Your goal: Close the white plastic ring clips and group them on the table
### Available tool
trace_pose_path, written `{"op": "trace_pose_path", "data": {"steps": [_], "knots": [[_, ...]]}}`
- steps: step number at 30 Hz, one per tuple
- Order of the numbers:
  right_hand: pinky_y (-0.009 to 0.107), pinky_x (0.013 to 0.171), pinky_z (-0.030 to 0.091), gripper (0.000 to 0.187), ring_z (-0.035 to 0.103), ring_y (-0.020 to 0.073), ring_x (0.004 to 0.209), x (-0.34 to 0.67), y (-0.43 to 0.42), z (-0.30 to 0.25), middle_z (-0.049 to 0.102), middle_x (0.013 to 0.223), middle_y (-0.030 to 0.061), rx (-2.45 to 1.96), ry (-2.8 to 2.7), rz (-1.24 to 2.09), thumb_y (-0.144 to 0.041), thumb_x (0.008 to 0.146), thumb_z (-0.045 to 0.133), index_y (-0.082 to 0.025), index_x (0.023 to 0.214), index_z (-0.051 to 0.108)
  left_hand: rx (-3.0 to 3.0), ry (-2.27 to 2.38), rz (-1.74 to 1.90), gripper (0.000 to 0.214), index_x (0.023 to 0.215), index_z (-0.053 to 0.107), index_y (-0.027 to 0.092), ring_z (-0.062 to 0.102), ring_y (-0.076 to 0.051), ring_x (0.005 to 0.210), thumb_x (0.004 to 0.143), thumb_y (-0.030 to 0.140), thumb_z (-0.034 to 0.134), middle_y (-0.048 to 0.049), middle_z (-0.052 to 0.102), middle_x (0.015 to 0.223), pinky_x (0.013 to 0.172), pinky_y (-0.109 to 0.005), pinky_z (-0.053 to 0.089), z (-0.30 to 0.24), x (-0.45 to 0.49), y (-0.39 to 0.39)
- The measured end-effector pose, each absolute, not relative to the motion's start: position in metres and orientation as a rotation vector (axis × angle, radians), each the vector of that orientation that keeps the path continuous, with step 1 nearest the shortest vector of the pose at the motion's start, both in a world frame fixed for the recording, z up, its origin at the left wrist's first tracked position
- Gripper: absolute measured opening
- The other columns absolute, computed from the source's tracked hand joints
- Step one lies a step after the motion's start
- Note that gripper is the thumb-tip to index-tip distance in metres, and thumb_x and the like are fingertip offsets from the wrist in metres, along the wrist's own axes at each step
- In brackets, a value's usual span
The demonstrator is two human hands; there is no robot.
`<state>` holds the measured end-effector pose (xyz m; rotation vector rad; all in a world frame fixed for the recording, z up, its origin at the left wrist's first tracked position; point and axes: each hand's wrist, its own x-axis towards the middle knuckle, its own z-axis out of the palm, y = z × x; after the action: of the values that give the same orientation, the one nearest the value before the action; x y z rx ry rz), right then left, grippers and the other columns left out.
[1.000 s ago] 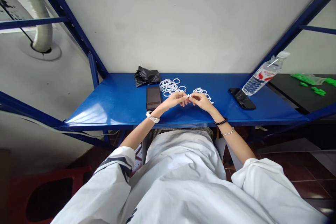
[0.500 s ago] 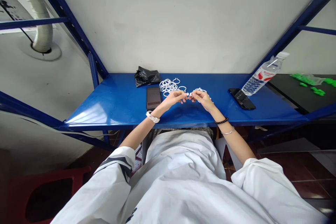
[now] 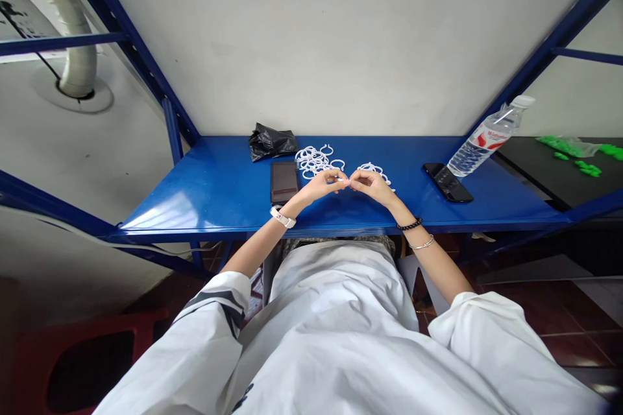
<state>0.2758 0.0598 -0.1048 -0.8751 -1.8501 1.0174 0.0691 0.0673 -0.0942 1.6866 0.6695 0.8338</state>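
Above the front half of the blue table [image 3: 233, 191], my left hand [image 3: 324, 185] and my right hand [image 3: 370, 185] meet fingertip to fingertip. Both are closed in a pinch on a small white plastic ring, which the fingers almost wholly hide. A loose pile of white plastic rings [image 3: 318, 159] lies just behind my left hand. Behind my right hand is a smaller group of white rings [image 3: 374, 168], partly covered by that hand.
Left of the pile lie a dark flat rectangular device [image 3: 284, 181] and a crumpled black plastic bag [image 3: 271, 141]. A phone [image 3: 448, 183] and a water bottle [image 3: 481, 142] are at the right. Green pieces [image 3: 588, 168] lie on a black surface farther right. Blue frame posts flank the table.
My fingertips have drawn together, and the white ends that showed between them are now mostly covered. The piles and other things have stayed put.
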Motion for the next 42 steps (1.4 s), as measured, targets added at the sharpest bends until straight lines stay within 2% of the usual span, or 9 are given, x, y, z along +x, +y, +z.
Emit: {"op": "trace_pose_path", "data": {"steps": [9,15,19,29,33,37,42], "knots": [[0.033,0.065,0.050,0.045,0.060,0.0180,0.069,0.277,0.060,-0.107,0.068,0.077,0.0033,-0.930,-1.900,0.870,-0.067,0.077,0.071,-0.022,0.078,0.067,1.755,0.657,0.860,0.049,0.082,0.064,0.014,0.057,-0.014,0.079,0.073,0.060,0.074,-0.0057,0.062,0.094,0.069,-0.026,0.049,-0.100,0.067,0.072],[0.032,0.066,0.050,0.040,0.060,0.0177,0.069,0.276,0.060,-0.106,0.068,0.079,0.0042,-0.934,-1.942,0.779,-0.061,0.080,0.073,-0.021,0.078,0.067,1.873,0.676,0.912,0.047,0.083,0.067,0.014,0.060,-0.018,0.086,0.073,0.060,0.075,-0.0059,0.064,0.089,0.083,-0.033,0.050,-0.103,0.067,0.076],[0.032,0.064,0.048,0.038,0.059,0.0174,0.068,0.277,0.059,-0.106,0.066,0.079,0.0043,-0.930,-1.967,0.725,-0.058,0.080,0.073,-0.021,0.079,0.068,1.915,0.729,0.898,0.047,0.084,0.067,0.015,0.060,-0.019,0.086,0.073,0.060,0.074,-0.0069,0.064,0.091,0.079,-0.032,0.050,-0.104,0.066,0.077],[0.032,0.061,0.046,0.036,0.055,0.0156,0.063,0.277,0.061,-0.111,0.061,0.078,0.0029,-0.941,-2.007,0.545,-0.056,0.082,0.072,-0.021,0.077,0.064,2.131,0.775,0.956,0.020,0.082,0.068,0.017,0.060,-0.018,0.081,0.083,0.036,0.067,-0.0070,0.066,0.089,0.075,-0.030,0.050,-0.106,0.070,0.073],[0.031,0.058,0.045,0.037,0.053,0.0150,0.061,0.276,0.060,-0.110,0.059,0.076,0.0021,-0.945,-1.969,0.535,-0.057,0.083,0.071,-0.022,0.076,0.062,2.084,0.752,1.011,0.026,0.087,0.068,0.017,0.061,-0.019,0.088,0.086,0.043,0.066,-0.0098,0.065,0.102,0.075,-0.030,0.053,-0.104,0.071,0.070],[0.031,0.058,0.046,0.039,0.053,0.0149,0.061,0.274,0.059,-0.109,0.060,0.077,0.0024,-0.942,-1.894,0.518,-0.059,0.083,0.070,-0.022,0.076,0.062,2.026,0.798,1.109,0.038,0.096,0.066,0.017,0.061,-0.016,0.083,0.083,0.053,0.069,-0.0112,0.062,0.114,0.072,-0.029,0.054,-0.102,0.072,0.067],[0.032,0.059,0.047,0.038,0.054,0.0157,0.063,0.273,0.058,-0.107,0.063,0.078,0.0041,-0.921,-1.881,0.473,-0.058,0.088,0.065,-0.022,0.079,0.065,1.970,0.929,1.107,0.041,0.088,0.061,0.016,0.060,-0.014,0.074,0.080,0.056,0.071,-0.0072,0.065,0.095,0.067,-0.028,0.051,-0.103,0.071,0.069]]}}
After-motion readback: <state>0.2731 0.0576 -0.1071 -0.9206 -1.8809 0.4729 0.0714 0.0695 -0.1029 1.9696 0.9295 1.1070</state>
